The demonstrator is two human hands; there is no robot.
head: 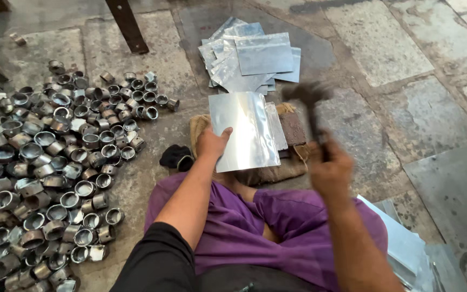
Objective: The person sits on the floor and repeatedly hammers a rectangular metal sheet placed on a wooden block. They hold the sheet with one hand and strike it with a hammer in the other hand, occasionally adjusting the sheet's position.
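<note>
Head camera view, looking down at a person seated on a stone floor [385, 48] with legs folded under purple cloth. All places below are given relative to the shiny metal sheet [244, 131], which lies at the centre on a burlap-wrapped block [293, 162] just in front of the knees.

The left hand [212, 143] rests on the near left edge of the sheet, thumb on top and fingers mostly hidden beneath, lightly closed to pin the sheet flat. The right hand [331, 170], to the right of the sheet, is wrapped fully around the handle of a hammer [309, 100]. The hammer head is raised above the sheet's upper right corner and is blurred by motion.

Beyond the sheet, farther from the person, sits a loose stack of similar cut sheets [252, 57]. Far to the left spreads a large heap of small metal rings [44, 162]. A dark cloth bundle [175, 157] lies just left of the left hand. More sheet stock [406, 243] lies to the right, beside the knee.

To strike well, it seems wise to keep the holding fingers clear of the hammer's landing spot, press the sheet firmly against the block so it cannot bounce, and bring the hammer face down square.
</note>
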